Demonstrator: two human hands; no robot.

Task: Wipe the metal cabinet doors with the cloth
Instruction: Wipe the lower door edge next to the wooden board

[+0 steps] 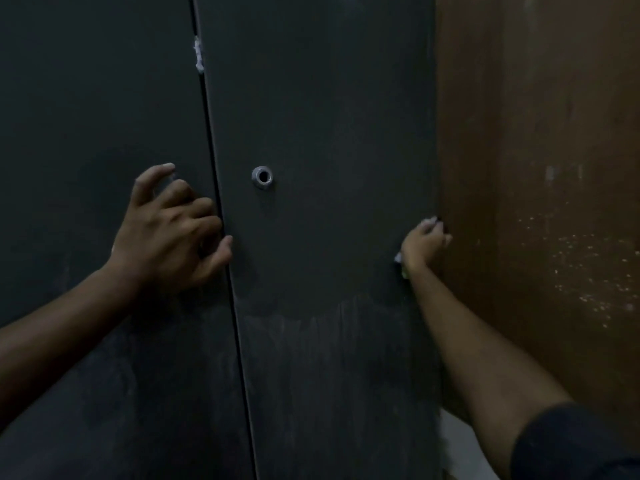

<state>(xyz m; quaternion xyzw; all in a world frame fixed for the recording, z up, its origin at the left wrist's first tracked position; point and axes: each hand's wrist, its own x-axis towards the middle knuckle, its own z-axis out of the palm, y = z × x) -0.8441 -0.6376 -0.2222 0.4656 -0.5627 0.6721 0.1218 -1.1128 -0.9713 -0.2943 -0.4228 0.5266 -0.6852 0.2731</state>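
grey cabinet door [322,133]: right hand [424,245] grip clamped on cloth [398,258]; left hand [169,230] grip apart.

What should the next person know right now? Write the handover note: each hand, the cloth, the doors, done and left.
Left hand: fingers curled at the seam between the doors, thumb on the right door; holds nothing.
Right hand: grips the cloth against the right door's outer edge, beside the brown wall.
Done: cannot tell for sure; the right door looks cleaner above the hands.
Left: dusty streaks low on the right door; smudges low on the left door.
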